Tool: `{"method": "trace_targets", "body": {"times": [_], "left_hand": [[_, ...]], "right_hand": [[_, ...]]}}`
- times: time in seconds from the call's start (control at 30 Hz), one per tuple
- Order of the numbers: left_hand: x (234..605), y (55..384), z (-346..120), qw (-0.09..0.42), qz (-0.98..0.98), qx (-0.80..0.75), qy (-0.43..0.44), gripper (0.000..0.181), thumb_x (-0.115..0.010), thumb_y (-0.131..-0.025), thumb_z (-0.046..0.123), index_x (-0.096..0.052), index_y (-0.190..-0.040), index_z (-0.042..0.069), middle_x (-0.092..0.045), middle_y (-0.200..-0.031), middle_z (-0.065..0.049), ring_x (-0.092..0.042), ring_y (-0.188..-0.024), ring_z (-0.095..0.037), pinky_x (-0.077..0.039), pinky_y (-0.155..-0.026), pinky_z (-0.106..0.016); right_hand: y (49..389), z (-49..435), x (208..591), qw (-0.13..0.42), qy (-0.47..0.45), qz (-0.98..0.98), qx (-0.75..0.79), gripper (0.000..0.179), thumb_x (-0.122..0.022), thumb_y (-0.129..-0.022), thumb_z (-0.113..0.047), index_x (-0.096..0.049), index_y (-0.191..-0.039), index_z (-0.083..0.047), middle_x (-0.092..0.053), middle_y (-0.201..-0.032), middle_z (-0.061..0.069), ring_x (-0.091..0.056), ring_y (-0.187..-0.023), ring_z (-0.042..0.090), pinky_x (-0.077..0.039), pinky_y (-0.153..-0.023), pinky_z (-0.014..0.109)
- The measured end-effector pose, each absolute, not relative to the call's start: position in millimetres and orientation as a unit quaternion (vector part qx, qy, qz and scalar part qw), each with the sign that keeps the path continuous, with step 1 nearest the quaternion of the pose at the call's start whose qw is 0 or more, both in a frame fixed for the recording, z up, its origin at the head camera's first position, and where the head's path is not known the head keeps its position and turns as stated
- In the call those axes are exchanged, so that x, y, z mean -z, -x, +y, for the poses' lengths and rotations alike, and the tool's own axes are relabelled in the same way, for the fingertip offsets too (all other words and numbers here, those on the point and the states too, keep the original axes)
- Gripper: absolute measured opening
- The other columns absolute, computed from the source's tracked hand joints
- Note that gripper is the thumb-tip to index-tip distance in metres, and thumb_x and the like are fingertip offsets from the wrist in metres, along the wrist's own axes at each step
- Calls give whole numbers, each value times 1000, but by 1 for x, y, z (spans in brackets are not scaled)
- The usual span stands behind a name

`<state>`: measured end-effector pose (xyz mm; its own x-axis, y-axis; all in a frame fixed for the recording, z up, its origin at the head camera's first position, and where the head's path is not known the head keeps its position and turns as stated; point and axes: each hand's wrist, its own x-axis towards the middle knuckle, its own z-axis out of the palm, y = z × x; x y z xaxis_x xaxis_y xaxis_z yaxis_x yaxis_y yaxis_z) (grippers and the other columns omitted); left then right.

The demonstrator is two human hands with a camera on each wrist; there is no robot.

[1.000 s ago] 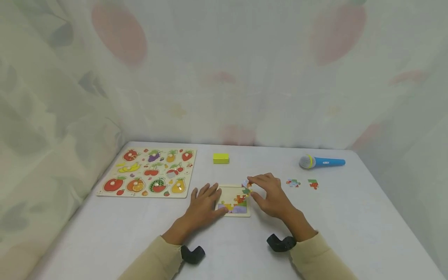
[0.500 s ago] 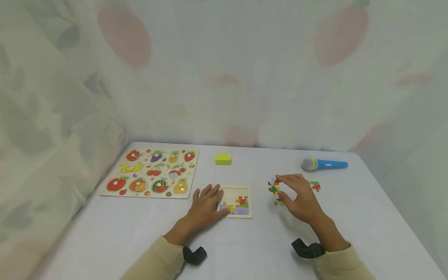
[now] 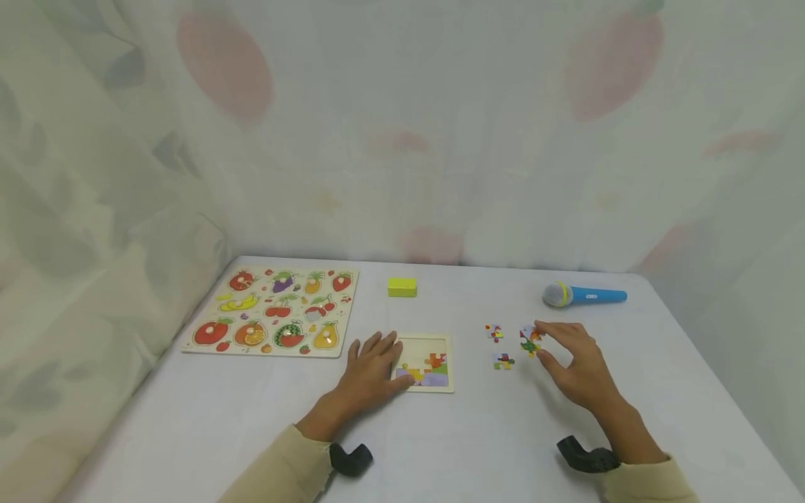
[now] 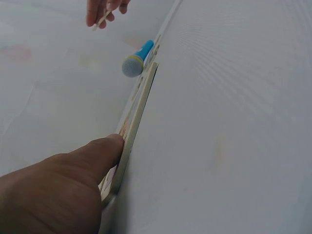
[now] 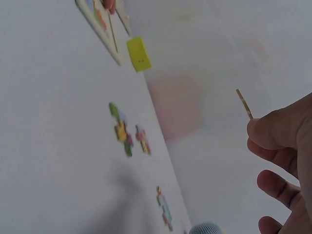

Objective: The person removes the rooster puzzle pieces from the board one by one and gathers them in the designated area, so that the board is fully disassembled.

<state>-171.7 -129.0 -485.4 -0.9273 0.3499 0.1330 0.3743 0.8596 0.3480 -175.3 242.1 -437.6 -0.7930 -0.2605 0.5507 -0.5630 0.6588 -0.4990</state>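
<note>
My left hand (image 3: 370, 372) lies flat with spread fingers on the left edge of a small wooden jigsaw tray (image 3: 450, 363), its thumb over the front rim. Several fitted pieces fill the tray's front and right side; bare wood shows at the back. My right hand (image 3: 581, 363) pinches a colorful jigsaw piece (image 3: 530, 345) between thumb and forefinger, raised above the table. The right wrist view shows this piece edge-on (image 5: 244, 103), its other fingers loosely bent. Two loose jigsaw pieces, one farther back (image 3: 495, 333) and one nearer (image 3: 503, 361), lie between tray and right hand.
Another loose piece (image 5: 164, 208) lies on the table in the right wrist view. A fruit peg puzzle board (image 3: 342, 328) occupies the left. A yellow block (image 3: 402, 287) stands at the back, and a blue toy microphone (image 3: 597, 296) lies at back right. Curtains enclose the table.
My right hand has carried the pinched jigsaw piece rightward, away from the tray, past two loose pieces that now show. The left hand stays on the tray.
</note>
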Motion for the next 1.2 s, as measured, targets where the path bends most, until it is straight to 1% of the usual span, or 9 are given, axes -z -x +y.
{"method": "trace_targets", "body": {"times": [0.2,0.37,0.67,0.77,0.93,1.2], "left_hand": [[486,172,-129,29,-965,183,186,71,-63,-86,55,-52,-140,9,-39,-150,-9,-28,-138,-34,-12,-105,-64],[488,172,-129,35,-965,181,189,71,-63,-87,55,-52,-140,9,-39,-150,-9,-28,-138,-34,-13,-105,-65],[486,172,-129,33,-964,184,188,70,-63,-87,54,-52,-140,8,-39,-150,-9,-28,-138,-34,-13,-104,-65],[486,172,-129,34,-965,183,187,70,-63,-87,53,-52,-140,8,-39,-150,-9,-28,-138,-34,-13,-104,-65],[486,172,-129,33,-965,180,187,71,-62,-87,55,-52,-140,8,-39,-150,-9,-28,-138,-34,-13,-105,-64],[486,172,-129,30,-965,182,187,70,-63,-87,54,-52,-140,9,-39,-150,-9,-28,-138,-34,-12,-105,-65]], "right_hand": [[176,255,449,219,-220,-890,-334,52,-75,-73,11,-63,-123,1,-67,-109,11,-51,-107,29,-38,-81,52],[179,264,461,205,-211,-896,-332,51,-74,-74,12,-62,-123,2,-67,-110,13,-51,-107,30,-37,-82,54],[180,272,482,144,-175,-919,-323,46,-69,-81,4,-61,-126,1,-66,-111,14,-49,-110,34,-35,-87,60],[180,273,485,140,-178,-920,-321,45,-70,-81,3,-61,-125,1,-66,-112,14,-49,-109,35,-35,-88,61],[182,275,488,147,-192,-918,-314,45,-71,-79,6,-62,-123,2,-67,-109,14,-51,-105,34,-37,-87,58],[182,277,489,114,-172,-927,-312,45,-69,-82,4,-61,-126,2,-65,-115,17,-48,-112,38,-34,-91,62]]}}
